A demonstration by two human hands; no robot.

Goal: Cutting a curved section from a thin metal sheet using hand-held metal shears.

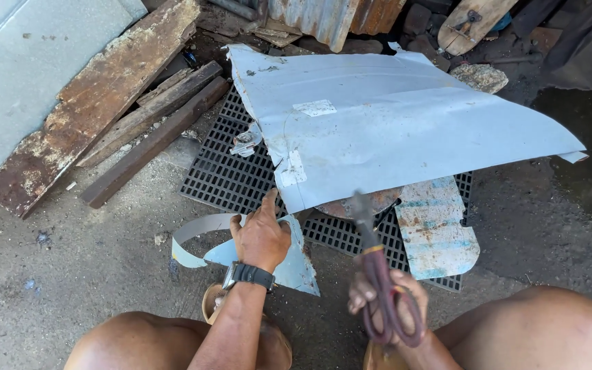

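Note:
A large bent sheet of pale grey metal (pixel 392 123) lies over a black grid mat (pixel 224 175). My left hand (pixel 262 236), with a black watch on the wrist, presses flat on a cut-off piece of the same sheet (pixel 296 270) near the big sheet's lower corner. A curled strip of metal (pixel 196 229) runs out to the left of that piece. My right hand (pixel 385 294) grips a pair of tin snips (pixel 378 274) with dark red loop handles, blades pointing up toward the sheet's edge. My bare knees frame the bottom of the view.
Rusty planks (pixel 97 96) and wooden beams (pixel 152 130) lie at the upper left beside a grey panel (pixel 8 75). A rusted, blue-streaked metal scrap (pixel 436 229) rests on the mat. Corrugated iron (pixel 330 17) and rubble stand at the back. The ground is dirty concrete.

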